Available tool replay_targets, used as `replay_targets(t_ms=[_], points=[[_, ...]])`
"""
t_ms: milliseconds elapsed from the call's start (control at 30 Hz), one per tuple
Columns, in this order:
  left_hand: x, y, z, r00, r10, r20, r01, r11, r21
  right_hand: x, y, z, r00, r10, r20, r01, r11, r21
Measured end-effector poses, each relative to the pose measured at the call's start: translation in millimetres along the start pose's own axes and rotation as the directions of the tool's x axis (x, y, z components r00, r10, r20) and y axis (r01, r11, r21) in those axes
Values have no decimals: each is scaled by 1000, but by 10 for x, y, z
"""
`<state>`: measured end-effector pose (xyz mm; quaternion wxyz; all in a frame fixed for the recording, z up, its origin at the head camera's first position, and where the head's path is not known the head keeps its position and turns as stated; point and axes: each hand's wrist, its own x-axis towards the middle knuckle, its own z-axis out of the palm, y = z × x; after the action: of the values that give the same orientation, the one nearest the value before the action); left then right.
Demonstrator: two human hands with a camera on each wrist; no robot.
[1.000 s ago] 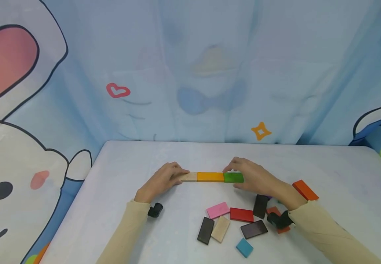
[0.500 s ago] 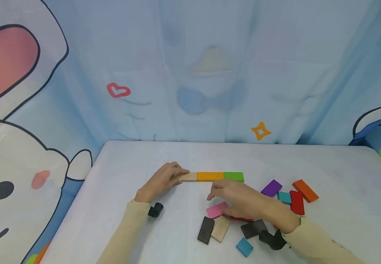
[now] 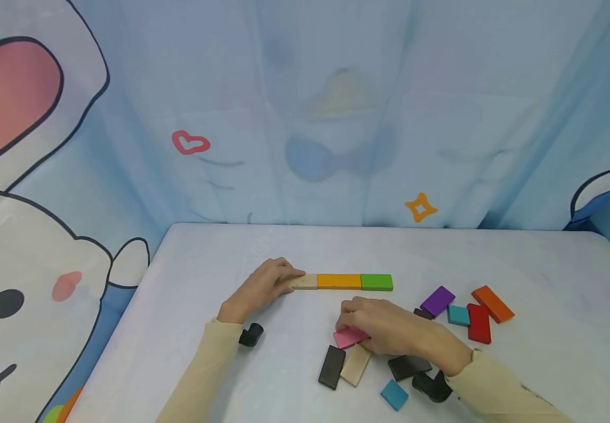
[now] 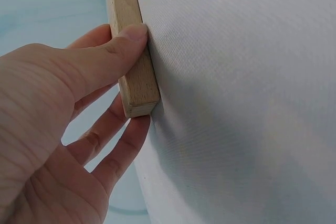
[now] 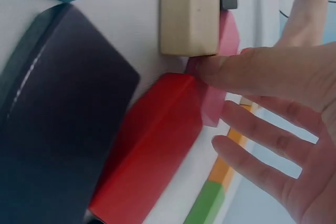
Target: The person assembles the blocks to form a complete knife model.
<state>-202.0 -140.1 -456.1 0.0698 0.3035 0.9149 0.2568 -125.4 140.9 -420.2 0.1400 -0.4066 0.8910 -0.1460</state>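
Note:
In the head view, a row of flat wooden blocks lies on the table: a plain wood block (image 3: 306, 282), a yellow-orange block (image 3: 339, 282) and a green block (image 3: 376, 282). My left hand (image 3: 262, 288) holds the plain block at the row's left end, its thumb on one face and fingers on the other side, as the left wrist view confirms. Closer to me, my right hand (image 3: 394, 329) grips a pink block (image 3: 348, 338), thumb on its near side. The right wrist view shows a red block (image 5: 152, 145) beside the pink one; in the head view, the hand hides it.
Around the right hand lie a black block (image 3: 332, 367), a natural block (image 3: 356, 365), a dark block (image 3: 409, 367) and a blue block (image 3: 394, 395). Further right are purple (image 3: 438, 301), teal (image 3: 458, 315), red (image 3: 479, 323) and orange (image 3: 493, 304) blocks.
My right hand has let go of the green block, leaving it at the row's right end, and has come nearer to me onto the pink block. The left hand has stayed put.

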Motion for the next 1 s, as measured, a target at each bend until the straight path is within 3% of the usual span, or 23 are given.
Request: replay_targets(t_ms=[367,600,1000], points=[[-2,-10,8,1000,-10,1,10,1000,-2,74,46,63,999,-49,-5,49,998,-41],[3,0,1,1000,-5,1,5,1000,-10,81,68,39,998,-18,52,17,1000,23],[-3,15,-5,1000,-20,6,20,1000,-10,80,109,56,998,-29,55,26,999,42]])
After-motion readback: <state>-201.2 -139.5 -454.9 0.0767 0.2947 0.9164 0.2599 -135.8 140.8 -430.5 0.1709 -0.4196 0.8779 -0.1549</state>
